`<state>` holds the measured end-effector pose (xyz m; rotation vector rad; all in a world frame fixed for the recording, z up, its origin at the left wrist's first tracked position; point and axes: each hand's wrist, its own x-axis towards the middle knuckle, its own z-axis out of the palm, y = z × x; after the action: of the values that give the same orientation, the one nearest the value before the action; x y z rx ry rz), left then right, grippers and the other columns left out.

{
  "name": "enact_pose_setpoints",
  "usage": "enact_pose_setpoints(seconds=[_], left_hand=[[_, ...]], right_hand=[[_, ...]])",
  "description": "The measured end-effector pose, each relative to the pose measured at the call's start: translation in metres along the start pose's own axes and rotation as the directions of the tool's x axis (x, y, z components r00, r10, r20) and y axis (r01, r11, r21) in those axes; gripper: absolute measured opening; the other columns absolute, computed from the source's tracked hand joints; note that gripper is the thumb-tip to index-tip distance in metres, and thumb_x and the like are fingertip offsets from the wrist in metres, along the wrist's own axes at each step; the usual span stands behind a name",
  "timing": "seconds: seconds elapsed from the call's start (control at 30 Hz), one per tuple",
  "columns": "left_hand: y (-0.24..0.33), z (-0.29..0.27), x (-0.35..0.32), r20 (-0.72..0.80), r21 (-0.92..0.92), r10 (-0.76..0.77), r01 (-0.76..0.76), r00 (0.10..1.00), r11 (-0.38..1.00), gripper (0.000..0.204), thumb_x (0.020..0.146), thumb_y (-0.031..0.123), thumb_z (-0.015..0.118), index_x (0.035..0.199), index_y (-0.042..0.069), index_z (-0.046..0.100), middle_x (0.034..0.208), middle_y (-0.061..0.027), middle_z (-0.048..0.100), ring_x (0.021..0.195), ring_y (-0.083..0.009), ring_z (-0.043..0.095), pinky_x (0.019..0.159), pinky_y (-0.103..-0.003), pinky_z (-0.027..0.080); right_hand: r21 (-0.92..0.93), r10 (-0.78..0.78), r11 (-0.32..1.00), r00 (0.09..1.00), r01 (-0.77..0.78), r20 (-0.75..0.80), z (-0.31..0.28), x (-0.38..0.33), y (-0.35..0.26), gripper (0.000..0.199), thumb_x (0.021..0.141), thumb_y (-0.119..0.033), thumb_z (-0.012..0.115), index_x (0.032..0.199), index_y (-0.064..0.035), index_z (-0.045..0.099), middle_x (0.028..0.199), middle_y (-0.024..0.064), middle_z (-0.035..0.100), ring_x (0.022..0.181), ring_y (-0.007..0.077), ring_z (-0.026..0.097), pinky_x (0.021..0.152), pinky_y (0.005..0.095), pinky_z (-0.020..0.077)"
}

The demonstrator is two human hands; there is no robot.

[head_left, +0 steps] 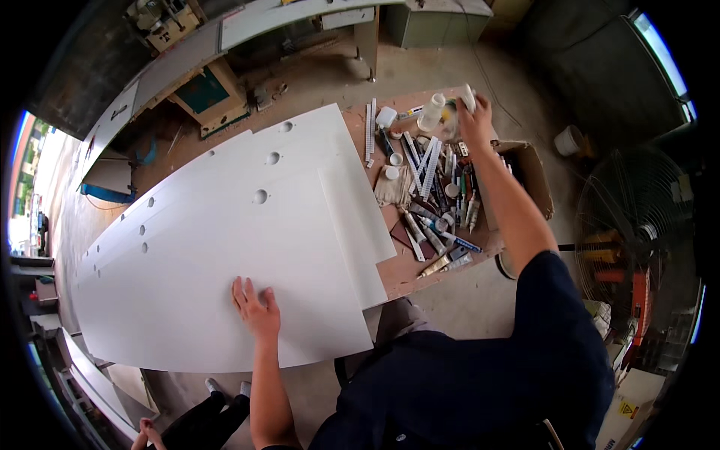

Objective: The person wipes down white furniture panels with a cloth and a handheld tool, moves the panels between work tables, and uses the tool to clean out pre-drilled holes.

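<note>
A large white panel (202,247) with several round holes lies in front of me. My left hand (257,307) rests flat on its near part, fingers slightly apart, holding nothing. Out at the far right end of the workbench, my right hand (477,124) is closed around a small white container (469,98); its exact kind is hard to make out. Just left of that hand stands a translucent plastic bottle (431,112). Nearer me lie several tubes (435,238), pens and white rulers (430,168) in a loose heap, with a crumpled beige cloth (393,187) beside them.
An open cardboard box (531,176) stands against the bench's right side. Farther right are a large floor fan (637,225) and a white bucket (569,140). Long worktables (270,24) run along the back. At lower left, another person's hands (148,433) and dark-trousered legs show.
</note>
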<state>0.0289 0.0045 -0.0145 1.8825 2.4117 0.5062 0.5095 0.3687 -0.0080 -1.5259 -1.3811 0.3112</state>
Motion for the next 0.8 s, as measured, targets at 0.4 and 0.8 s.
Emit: enact_pose_setpoints(seconds=[0.4,0.8], left_hand=[[0.014,0.018,0.053,-0.058,0.046,-0.067,0.070,0.996,0.997,0.038,0.087,0.017,0.051,0.114,-0.008,0.058,0.140,-0.0244,0.041,0.127,-0.0433,0.039,0.105,-0.050,0.032],[0.014,0.020,0.056,-0.035,0.057,-0.078,0.080,0.996,0.995,0.038,0.085,0.015,0.052,0.114,-0.009,0.057,0.140,-0.0247,0.041,0.127,-0.0436,0.039,0.106,-0.049,0.032]], right_hand=[[-0.643,0.048,0.722,0.908,0.257,0.417,0.081,0.121,0.068,0.043,0.084,-0.038,0.062,0.117,-0.0094,0.063,0.109,0.0174,0.063,0.103,0.0385,0.059,0.085,0.0421,0.0491],[0.201,0.579,0.766,0.791,-0.611,0.197,0.070,0.115,0.076,0.043,0.084,-0.032,0.067,0.108,0.0043,0.063,0.101,0.0130,0.065,0.083,0.0237,0.064,0.074,0.0363,0.0509]])
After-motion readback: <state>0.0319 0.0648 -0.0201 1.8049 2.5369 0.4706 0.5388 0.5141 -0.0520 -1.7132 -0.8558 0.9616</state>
